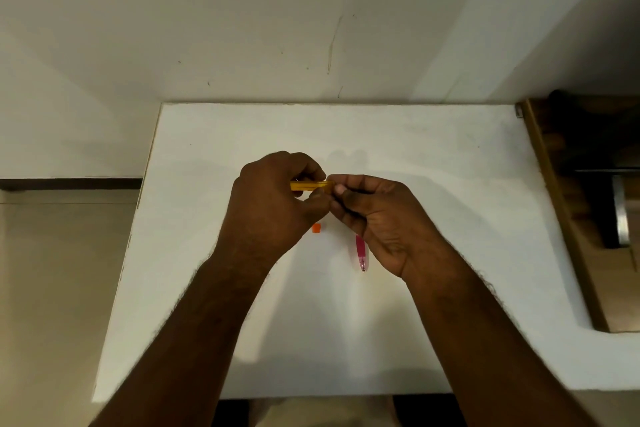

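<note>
1. A white, matte, rectangular tabletop (433,149) fills the middle of the view, its far edge touching the wall.
2. The off-white plastered wall (225,28) behind it bears thin dark scratches and scuffs.
3. On the right, a white wall section (561,21) juts forward, forming a vertical corner.
4. A dark brown skirting strip (69,183) runs along the wall's foot on the left.
5. Below it lies a beige tiled floor (52,270).
6. A brown wooden frame (557,204) stands just beside the table's right edge, with a grey metal bar (621,215) beyond it.
7. Soft, dim light leaves a brighter patch near the table's front.
</note>
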Motion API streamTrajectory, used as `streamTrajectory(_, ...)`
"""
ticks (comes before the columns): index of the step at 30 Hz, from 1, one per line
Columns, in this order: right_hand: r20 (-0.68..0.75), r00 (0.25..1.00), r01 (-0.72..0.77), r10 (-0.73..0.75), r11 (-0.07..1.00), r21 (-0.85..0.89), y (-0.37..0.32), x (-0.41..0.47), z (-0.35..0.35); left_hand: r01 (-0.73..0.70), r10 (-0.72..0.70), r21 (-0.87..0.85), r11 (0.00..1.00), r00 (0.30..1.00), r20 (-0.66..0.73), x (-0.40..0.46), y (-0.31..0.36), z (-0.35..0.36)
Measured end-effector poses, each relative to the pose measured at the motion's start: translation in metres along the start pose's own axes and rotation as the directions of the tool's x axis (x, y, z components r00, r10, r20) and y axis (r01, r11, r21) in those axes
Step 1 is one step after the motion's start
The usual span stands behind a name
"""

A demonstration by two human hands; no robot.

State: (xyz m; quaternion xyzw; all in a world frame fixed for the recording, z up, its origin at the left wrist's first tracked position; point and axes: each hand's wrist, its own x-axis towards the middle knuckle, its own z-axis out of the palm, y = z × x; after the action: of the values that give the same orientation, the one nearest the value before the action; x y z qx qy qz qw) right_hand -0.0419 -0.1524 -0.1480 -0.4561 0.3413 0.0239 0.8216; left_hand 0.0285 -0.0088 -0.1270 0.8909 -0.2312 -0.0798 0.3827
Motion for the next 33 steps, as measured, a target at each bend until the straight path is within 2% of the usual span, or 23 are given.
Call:
streamTrajectory(5,-0.003,0.999,0.042,-0.043,0.997,-0.066,-0.002,-0.001,0.001,0.027,-0.027,-0.032,0.999,1.000,0.003,0.000,0.000,0.000)
streamTrajectory(10,-0.026,0.984,0.161,-0.178,0.934,-0.320,-0.006,-0.001,0.001,0.111,-0.109,-0.029,0.993,0.993,0.050,0.001,-0.003,0.001)
streamTrajectory(12,-0.018,0.979,0.182,-0.202,0.911,-0.370,-0.007,-0.001,0.001,0.129,-0.127,-0.039,0.991,0.991,0.047,0.001,-0.003,0.002)
streamTrajectory(24,-0.110,0.983,0.123,-0.144,0.977,-0.177,-0.022,-0.005,-0.004,0.150,-0.150,-0.127,0.981,0.989,0.006,0.000,-0.001,0.003)
streamTrajectory(33,-0.120,0.969,0.184,-0.214,0.958,-0.221,-0.017,-0.004,-0.006,0.137,-0.137,-0.125,0.983,0.990,0.006,-0.001,0.001,0.005)
